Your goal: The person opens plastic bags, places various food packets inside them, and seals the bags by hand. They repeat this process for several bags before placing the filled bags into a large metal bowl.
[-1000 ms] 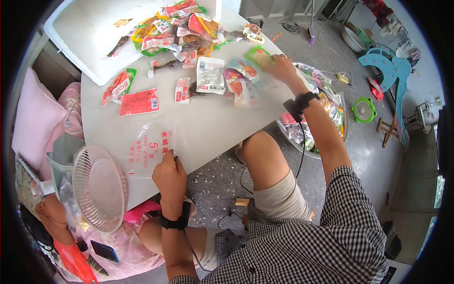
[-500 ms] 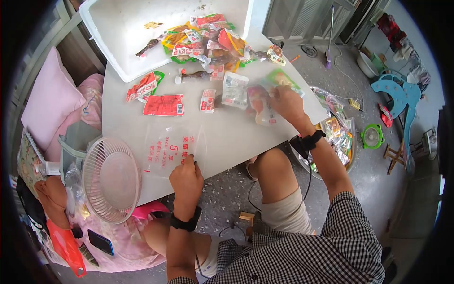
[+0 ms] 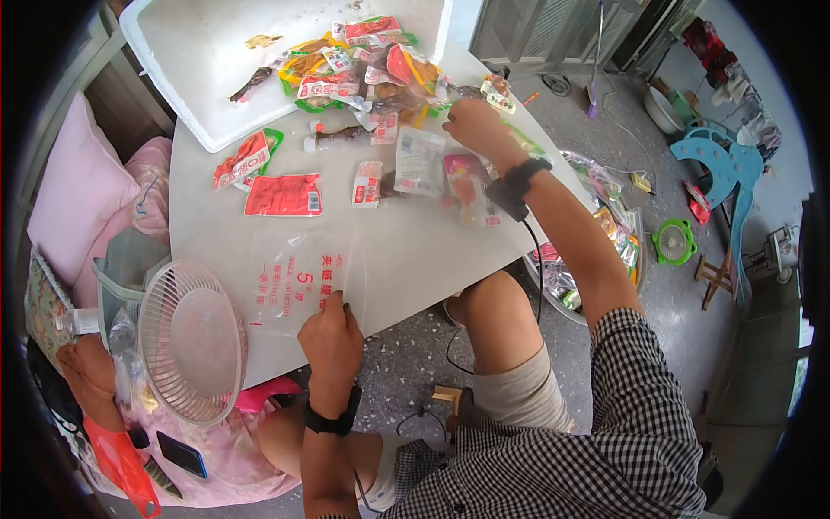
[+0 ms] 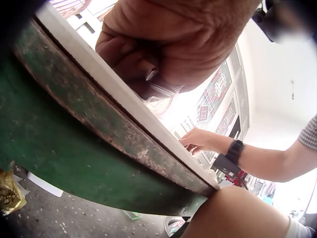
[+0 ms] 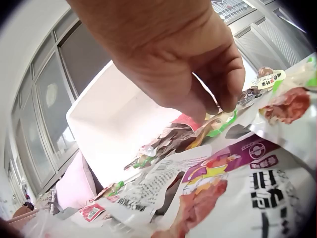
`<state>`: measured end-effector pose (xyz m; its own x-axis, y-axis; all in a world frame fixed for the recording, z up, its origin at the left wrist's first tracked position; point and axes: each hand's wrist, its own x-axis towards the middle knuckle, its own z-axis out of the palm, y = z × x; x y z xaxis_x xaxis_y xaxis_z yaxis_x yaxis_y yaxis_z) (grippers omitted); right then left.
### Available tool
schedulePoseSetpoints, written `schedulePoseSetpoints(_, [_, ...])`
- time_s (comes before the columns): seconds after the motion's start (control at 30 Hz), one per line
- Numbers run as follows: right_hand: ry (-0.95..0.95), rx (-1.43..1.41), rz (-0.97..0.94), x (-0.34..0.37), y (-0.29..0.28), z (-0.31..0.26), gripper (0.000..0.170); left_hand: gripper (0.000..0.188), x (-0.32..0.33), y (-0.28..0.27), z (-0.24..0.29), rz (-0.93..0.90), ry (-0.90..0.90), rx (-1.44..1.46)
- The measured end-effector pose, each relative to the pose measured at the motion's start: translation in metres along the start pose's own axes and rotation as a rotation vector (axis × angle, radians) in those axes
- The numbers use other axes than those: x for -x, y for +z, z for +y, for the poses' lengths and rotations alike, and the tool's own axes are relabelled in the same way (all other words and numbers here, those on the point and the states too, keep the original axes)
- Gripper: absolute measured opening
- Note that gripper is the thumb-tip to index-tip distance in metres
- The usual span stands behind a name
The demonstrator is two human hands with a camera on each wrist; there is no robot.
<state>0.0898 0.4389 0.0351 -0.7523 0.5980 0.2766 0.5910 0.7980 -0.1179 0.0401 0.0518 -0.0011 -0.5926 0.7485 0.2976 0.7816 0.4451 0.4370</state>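
My left hand (image 3: 333, 342) pinches the near edge of a clear plastic bag (image 3: 290, 285) with red printing, which lies flat at the table's front. In the left wrist view its fingers are curled close above the table edge. My right hand (image 3: 486, 134) reaches over the right end of a pile of snack packets (image 3: 372, 73). Seen from the right wrist, its thumb and fingers are bent with a gap between them, fingertips right at the packets. Beneath the hand lie a purple-topped packet (image 5: 208, 183) and a white printed packet (image 3: 421, 163). A green-edged packet (image 3: 529, 145) is partly behind the forearm.
A white foam box (image 3: 207, 104) stands at the table's far left. Red packets (image 3: 284, 195) lie nearer. A pink plastic basket (image 3: 192, 342) sits at the front left. On the floor to the right is a metal basin (image 3: 641, 272) of packets.
My right hand has left the green-edged packet, now lying on the table's right side, and moved away from me to the pile. The left hand keeps hold of the bag. The head view has shifted.
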Motion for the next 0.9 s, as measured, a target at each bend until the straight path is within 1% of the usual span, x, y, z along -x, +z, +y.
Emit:
schedulePoseSetpoints(0.03, [-0.019, 0.066, 0.006, -0.008, 0.006, -0.004, 0.022, 0.018, 0.000, 0.000, -0.001, 0.001, -0.001, 0.008])
schedulePoseSetpoints(0.13, [0.033, 0.173, -0.084, -0.027, 0.011, -0.019, 0.021, 0.017, -0.002, -0.002, 0.001, -0.019, -0.032, 0.017])
schedulePoseSetpoints(0.23, [-0.001, 0.238, -0.111, -0.044, 0.020, -0.023, 0.019, 0.017, -0.003, -0.002, 0.000, -0.020, -0.046, 0.030])
schedulePoseSetpoints(0.33, [-0.017, 0.278, -0.086, -0.039, 0.011, -0.028, 0.018, 0.017, -0.003, -0.003, 0.001, -0.016, -0.041, 0.044])
schedulePoseSetpoints(0.43, [-0.111, 0.307, -0.133, -0.031, 0.010, -0.015, 0.018, 0.018, -0.002, -0.004, 0.002, -0.003, -0.017, 0.015])
schedulePoseSetpoints(0.53, [-0.221, 0.326, -0.120, -0.011, 0.003, 0.005, 0.017, 0.018, -0.002, -0.005, 0.002, 0.000, 0.002, 0.004])
schedulePoseSetpoints(0.63, [-0.089, 0.356, -0.273, 0.019, -0.024, 0.011, 0.014, 0.019, -0.001, -0.004, 0.000, -0.009, 0.010, 0.002])
schedulePoseSetpoints(0.7, [-0.078, 0.451, -0.337, 0.038, -0.038, 0.019, 0.012, 0.015, 0.000, 0.000, -0.001, 0.015, 0.019, -0.014])
schedulePoseSetpoints(0.77, [-0.072, 0.401, -0.229, 0.052, -0.037, 0.039, 0.012, 0.011, -0.001, 0.002, -0.004, 0.043, 0.016, -0.028])
schedulePoseSetpoints(0.83, [-0.087, 0.428, -0.221, 0.051, -0.034, 0.052, 0.012, 0.007, -0.002, 0.005, -0.002, 0.037, 0.023, -0.015])
schedulePoseSetpoints(0.87, [-0.092, 0.444, -0.218, 0.049, -0.031, 0.055, 0.012, 0.009, -0.001, 0.004, -0.001, 0.021, -0.003, -0.001])
schedulePoseSetpoints(0.9, [-0.095, 0.423, -0.227, 0.046, -0.035, 0.046, 0.012, 0.012, -0.002, 0.003, 0.000, 0.004, -0.029, 0.016])
